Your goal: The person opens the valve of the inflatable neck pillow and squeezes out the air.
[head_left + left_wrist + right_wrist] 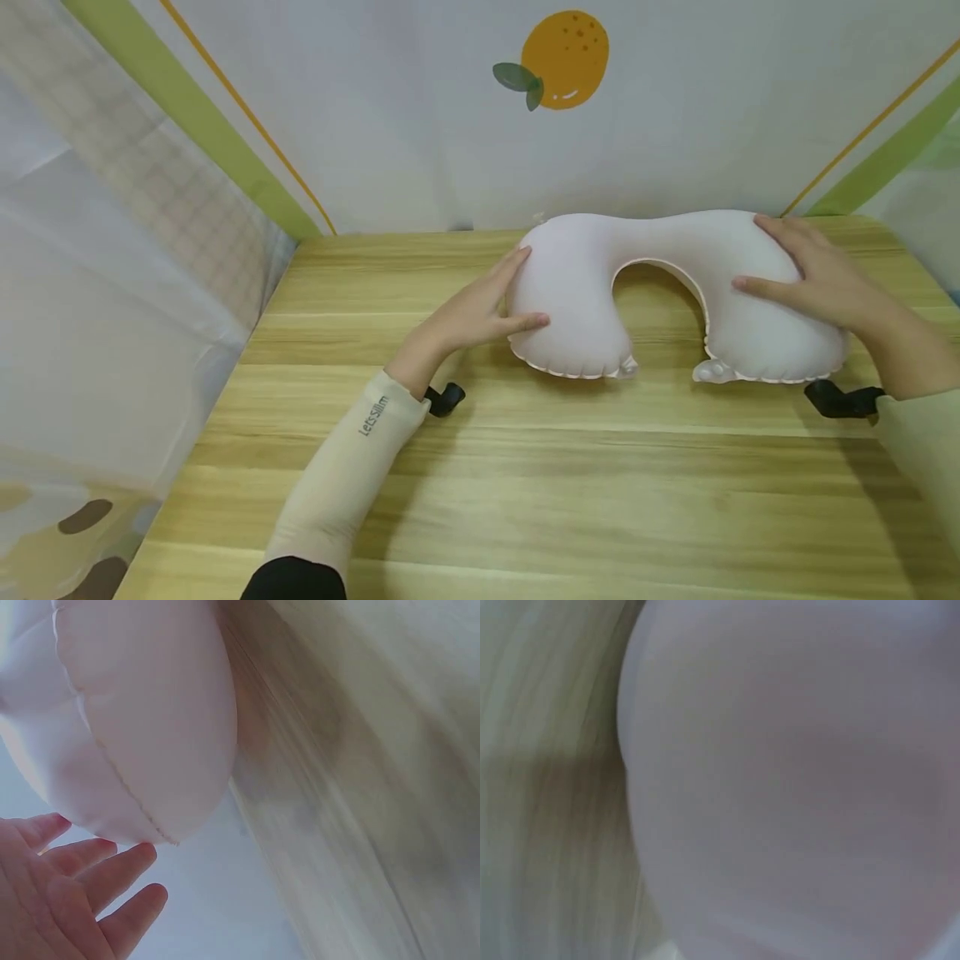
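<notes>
A pale pink inflatable U-shaped neck pillow (660, 237) is over the far right part of the table, puffed out, its opening towards me. Clear plastic tabs show at the inner ends of both arms. My left hand (476, 312) touches the pillow's left side, thumb and fingers spread. Seen from the left wrist, the fingers (124, 874) are fairly straight and lie right at the seamed edge. On the opposite arm, my right hand (821, 275) rests with thumb and fingers spread over the outer side. In the right wrist view the pillow (780, 787) hides that hand.
The wood-grain table (525, 500) stretches in front of the pillow. A white curtain (420, 108) with a printed orange fruit hangs behind it, and another curtain (97, 333) hangs on the left. A black camera mount (446, 400) shows at the left wrist, another (840, 400) at the right.
</notes>
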A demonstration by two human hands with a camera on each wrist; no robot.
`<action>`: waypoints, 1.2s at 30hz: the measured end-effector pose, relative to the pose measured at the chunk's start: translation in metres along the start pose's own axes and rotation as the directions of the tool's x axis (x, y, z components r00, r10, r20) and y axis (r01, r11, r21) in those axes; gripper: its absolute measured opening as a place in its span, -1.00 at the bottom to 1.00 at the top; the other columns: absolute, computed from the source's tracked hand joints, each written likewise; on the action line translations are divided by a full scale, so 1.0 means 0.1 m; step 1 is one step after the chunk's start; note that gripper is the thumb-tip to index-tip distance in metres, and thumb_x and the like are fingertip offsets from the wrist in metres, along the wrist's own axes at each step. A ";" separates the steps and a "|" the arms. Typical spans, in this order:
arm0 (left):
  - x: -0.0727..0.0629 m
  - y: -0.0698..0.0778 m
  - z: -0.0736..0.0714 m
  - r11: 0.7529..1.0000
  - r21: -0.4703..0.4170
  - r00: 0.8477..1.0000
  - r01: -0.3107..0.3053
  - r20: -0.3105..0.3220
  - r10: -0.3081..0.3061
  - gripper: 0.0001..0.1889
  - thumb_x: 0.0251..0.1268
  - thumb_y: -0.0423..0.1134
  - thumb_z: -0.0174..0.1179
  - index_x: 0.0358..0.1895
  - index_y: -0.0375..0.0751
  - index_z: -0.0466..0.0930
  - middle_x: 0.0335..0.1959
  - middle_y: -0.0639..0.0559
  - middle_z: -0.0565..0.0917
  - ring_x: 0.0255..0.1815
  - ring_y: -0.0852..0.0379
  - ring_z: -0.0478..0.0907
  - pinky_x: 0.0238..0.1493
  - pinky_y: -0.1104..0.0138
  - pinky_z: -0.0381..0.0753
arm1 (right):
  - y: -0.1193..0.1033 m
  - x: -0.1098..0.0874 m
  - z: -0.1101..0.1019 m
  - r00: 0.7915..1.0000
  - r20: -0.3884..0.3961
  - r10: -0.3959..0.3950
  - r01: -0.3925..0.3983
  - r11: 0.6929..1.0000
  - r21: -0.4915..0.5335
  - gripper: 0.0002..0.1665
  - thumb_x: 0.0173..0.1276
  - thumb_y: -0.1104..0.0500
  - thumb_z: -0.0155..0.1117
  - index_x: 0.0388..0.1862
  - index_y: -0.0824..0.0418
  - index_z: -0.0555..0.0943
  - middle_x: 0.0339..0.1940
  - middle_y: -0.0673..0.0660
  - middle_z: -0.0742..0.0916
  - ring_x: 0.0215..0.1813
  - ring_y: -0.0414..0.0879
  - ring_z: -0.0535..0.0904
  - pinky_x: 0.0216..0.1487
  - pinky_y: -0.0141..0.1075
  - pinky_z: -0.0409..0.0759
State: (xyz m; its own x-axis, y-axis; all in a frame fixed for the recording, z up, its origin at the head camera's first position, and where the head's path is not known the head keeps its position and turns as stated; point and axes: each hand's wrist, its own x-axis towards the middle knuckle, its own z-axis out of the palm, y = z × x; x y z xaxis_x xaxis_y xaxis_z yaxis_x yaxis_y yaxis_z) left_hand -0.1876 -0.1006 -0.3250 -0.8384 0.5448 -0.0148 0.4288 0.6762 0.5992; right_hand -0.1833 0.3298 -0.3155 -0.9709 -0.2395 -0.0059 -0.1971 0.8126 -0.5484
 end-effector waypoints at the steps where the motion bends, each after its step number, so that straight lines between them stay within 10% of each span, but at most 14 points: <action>1: -0.02 0.00 0.00 1.000 -0.001 1.000 0.002 0.002 -0.002 0.09 0.22 0.33 0.22 0.64 0.07 -0.27 0.67 0.03 -0.18 0.65 -0.02 -0.07 0.56 -0.04 0.11 | -0.01 0.00 0.01 1.000 0.001 -0.002 0.002 1.000 -0.004 0.10 0.37 -0.11 0.27 0.67 0.03 -0.15 0.63 0.43 -0.07 0.59 0.50 -0.22 0.29 0.61 -0.09; 36: -0.54 -0.23 -0.13 1.000 -0.016 1.000 0.008 0.004 -0.008 0.07 0.24 0.30 0.23 0.63 0.17 -0.28 0.66 0.18 -0.22 0.67 0.11 -0.17 0.60 -0.03 0.03 | -0.37 -0.18 0.30 0.998 -0.055 -0.043 0.038 0.995 -0.089 0.11 0.29 -0.17 0.35 0.65 -0.01 -0.03 0.53 0.48 0.16 0.47 0.54 0.08 0.27 0.51 0.11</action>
State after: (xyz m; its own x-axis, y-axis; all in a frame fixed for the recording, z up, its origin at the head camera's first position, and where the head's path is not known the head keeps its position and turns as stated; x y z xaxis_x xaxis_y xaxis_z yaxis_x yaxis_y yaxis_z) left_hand -0.1565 -0.1520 -0.3273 -0.8405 0.5413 -0.0227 0.4166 0.6725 0.6117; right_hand -0.1547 0.2879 -0.3198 -0.9675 -0.2448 0.0637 -0.2454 0.8471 -0.4714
